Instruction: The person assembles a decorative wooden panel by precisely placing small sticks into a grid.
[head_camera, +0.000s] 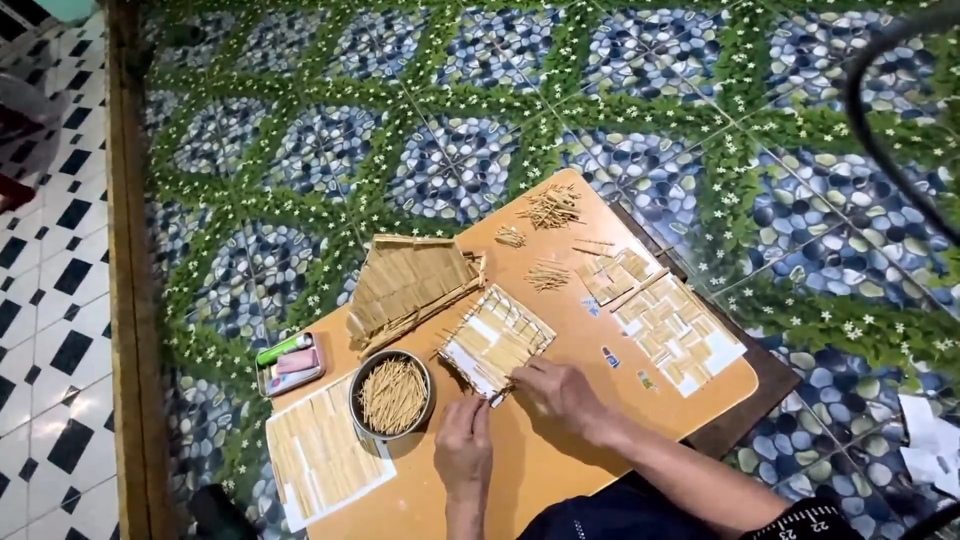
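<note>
We are pinching both the left hand and right hand on a half-covered toothpick panel, the roof-like piece already standing built.

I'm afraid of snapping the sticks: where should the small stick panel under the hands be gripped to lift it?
Probably by the two long side edges of the stick panel, pinched from above. It lies flat on the wooden table, tilted diagonally, with thin stick ends jutting past its rim. The right hand and left hand are already at its near corner, so the bare upper edges look freest.
</note>
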